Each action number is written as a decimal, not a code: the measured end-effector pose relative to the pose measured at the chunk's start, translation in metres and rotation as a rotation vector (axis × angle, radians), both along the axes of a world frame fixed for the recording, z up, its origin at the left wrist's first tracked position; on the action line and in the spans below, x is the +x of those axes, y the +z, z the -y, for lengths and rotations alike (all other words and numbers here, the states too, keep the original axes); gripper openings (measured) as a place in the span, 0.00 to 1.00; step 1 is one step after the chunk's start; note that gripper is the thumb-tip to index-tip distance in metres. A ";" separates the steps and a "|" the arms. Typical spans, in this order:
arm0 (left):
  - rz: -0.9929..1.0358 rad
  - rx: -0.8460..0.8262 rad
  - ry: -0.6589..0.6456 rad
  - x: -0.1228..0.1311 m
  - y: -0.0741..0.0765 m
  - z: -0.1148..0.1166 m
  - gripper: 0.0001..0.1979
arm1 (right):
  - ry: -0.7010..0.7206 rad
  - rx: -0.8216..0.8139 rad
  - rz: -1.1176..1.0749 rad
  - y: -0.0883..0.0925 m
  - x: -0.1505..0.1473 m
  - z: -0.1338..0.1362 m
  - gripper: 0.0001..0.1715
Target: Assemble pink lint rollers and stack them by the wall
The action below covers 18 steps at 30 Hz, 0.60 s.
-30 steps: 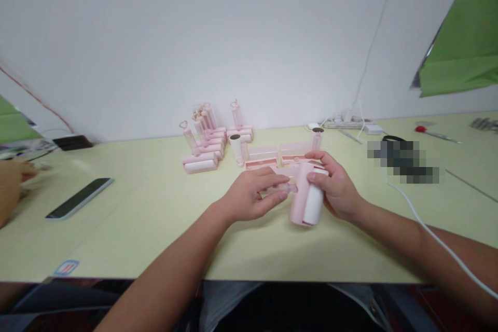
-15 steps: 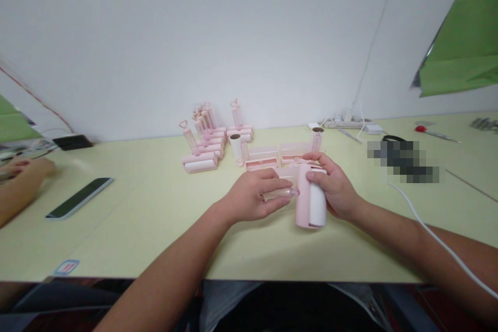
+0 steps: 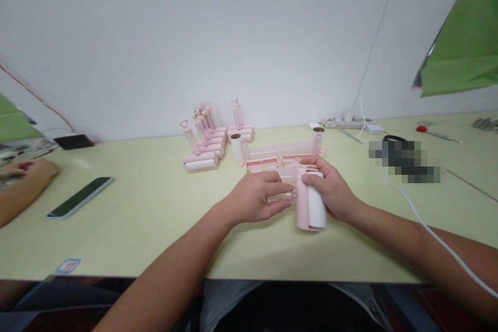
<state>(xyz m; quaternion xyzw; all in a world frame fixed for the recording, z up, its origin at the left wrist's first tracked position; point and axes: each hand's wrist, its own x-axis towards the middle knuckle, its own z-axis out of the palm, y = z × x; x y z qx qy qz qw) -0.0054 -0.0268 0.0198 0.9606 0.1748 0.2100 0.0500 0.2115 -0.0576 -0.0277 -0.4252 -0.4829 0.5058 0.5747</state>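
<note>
Left hand: fingers and thumb of the left hand are closed around the clear handle, palm-side down.
Right hand: the right hand has a grip on the pink roller case, thumb across the front, fingers behind the upper end.
Roller case: up over the worktop, a bit right of the middle of the front edge, long side roughly upright, with a white roll showing in it.
Handle joint: handle end meets the case's left side, looks like touching; can't tell if it's fully seated.
Doing it well: imo line the handle up square to the case, push straight along it, and brace from the opposite side. Tilted pushing could stress the clear plastic. I'd go easy on that thumb too, so the white roll doesn't get dented.
Back edge: pink rollers with handles up sit left of centre.
Mid-worktop: open pink trays just beyond the hands.
Left edge: a phone lies nearby, well away from the work.
</note>
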 end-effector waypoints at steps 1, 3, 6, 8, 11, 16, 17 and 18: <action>-0.003 -0.002 0.001 0.000 0.000 0.000 0.16 | -0.004 0.000 0.006 0.000 0.000 0.000 0.23; -0.007 -0.001 0.002 0.000 0.000 0.001 0.16 | -0.004 -0.011 0.011 -0.001 -0.001 0.001 0.23; -0.007 0.006 -0.004 0.001 -0.001 0.001 0.15 | -0.008 -0.031 0.014 -0.001 -0.003 0.002 0.24; -0.007 0.004 -0.006 0.002 -0.002 0.002 0.14 | -0.022 -0.045 0.020 -0.001 -0.005 0.003 0.23; -0.018 -0.006 0.005 0.005 -0.004 0.004 0.14 | -0.049 -0.091 0.011 0.002 -0.009 0.005 0.22; -0.026 -0.006 0.049 0.010 -0.010 0.006 0.13 | -0.091 -0.181 -0.072 0.000 -0.014 0.007 0.20; -0.027 -0.001 0.056 0.011 -0.012 0.005 0.13 | -0.099 -0.192 -0.083 -0.002 -0.014 0.007 0.20; -0.028 0.002 0.061 0.012 -0.014 0.005 0.12 | -0.106 -0.202 -0.087 -0.003 -0.014 0.007 0.20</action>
